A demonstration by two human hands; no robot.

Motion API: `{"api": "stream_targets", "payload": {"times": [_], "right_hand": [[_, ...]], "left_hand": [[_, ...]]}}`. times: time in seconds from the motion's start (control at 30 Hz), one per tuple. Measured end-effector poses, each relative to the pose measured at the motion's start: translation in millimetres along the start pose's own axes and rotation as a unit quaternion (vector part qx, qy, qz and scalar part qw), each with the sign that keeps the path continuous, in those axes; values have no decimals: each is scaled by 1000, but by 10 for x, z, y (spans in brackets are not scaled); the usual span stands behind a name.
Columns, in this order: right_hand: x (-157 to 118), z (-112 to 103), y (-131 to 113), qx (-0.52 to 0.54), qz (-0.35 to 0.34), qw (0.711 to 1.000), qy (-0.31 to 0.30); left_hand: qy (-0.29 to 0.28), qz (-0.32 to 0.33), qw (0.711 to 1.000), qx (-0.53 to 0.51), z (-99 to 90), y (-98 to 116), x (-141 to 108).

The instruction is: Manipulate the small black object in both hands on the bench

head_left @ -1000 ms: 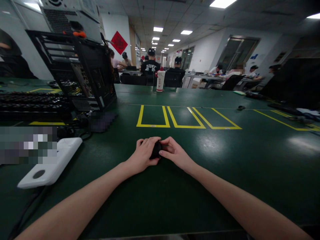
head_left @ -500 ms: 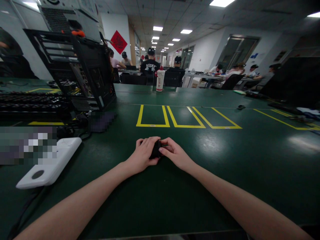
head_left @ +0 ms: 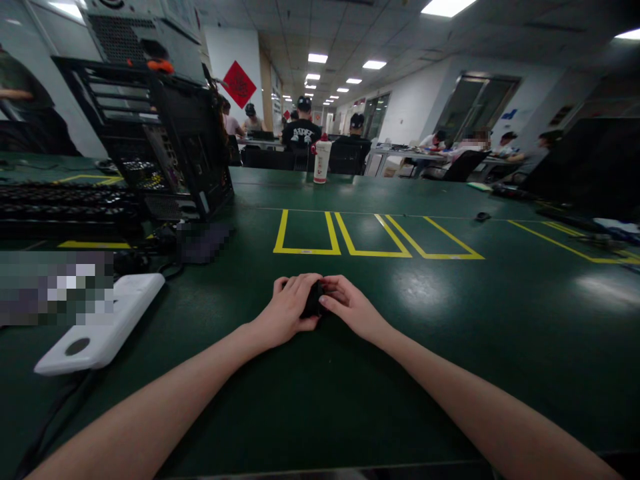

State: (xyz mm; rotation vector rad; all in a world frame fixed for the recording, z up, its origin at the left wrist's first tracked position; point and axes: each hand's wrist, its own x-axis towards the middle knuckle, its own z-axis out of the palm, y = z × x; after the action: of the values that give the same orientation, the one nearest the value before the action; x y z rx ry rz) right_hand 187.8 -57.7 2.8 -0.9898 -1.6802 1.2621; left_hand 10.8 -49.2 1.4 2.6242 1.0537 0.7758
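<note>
A small black object (head_left: 313, 301) rests low over the green table (head_left: 330, 400), just in front of me. My left hand (head_left: 290, 307) is wrapped over it from the left, thumb along the near side. From the right, my right hand (head_left: 350, 308) pinches at its right end with thumb and fingers. Most of the object is hidden under the fingers, so its exact kind cannot be made out. Beyond the hands, yellow tape outlines (head_left: 307, 252) mark the table top.
At the left lie a white power strip (head_left: 107, 327) and a black computer case frame (head_left: 190, 147). A white cup (head_left: 321, 162) stands at the table's far edge. Dark equipment (head_left: 590, 160) is at the right. Several people sit at tables beyond.
The camera view has shifted very slightly. Both hands keep their hold on the black object, with almost no visible movement.
</note>
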Motion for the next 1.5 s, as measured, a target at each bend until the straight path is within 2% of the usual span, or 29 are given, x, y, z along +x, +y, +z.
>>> {"api": "stream_targets", "payload": {"times": [0.17,0.37,0.6,0.77,0.93,1.23,1.37,1.5], "right_hand": [[-39,-11,-58,11,-2,999,-32],[-36,16,-25,17,-24,1000,2],[-9,-7,-11,2,6,1000,5],[-46,-1,-38,0,-15,1000,-19],[-42,24,-15,29,-24,999,-1],[-27,-3,-39,23,8,1000,-12],[-44,-9,-24,37,-11,999,-32],[-40,6,-6,48,-21,998,-16]], "left_hand": [[-1,-3,1000,-4,-3,6,1],[-9,-4,1000,-2,-31,17,-8],[-32,-9,999,-7,-123,81,-2],[-18,-5,1000,-7,-63,41,-2],[0,-4,1000,5,12,-8,0],[-3,-2,1000,0,-19,11,0],[-3,-3,1000,3,-11,10,-1],[-6,-5,1000,1,-17,11,-3]]}}
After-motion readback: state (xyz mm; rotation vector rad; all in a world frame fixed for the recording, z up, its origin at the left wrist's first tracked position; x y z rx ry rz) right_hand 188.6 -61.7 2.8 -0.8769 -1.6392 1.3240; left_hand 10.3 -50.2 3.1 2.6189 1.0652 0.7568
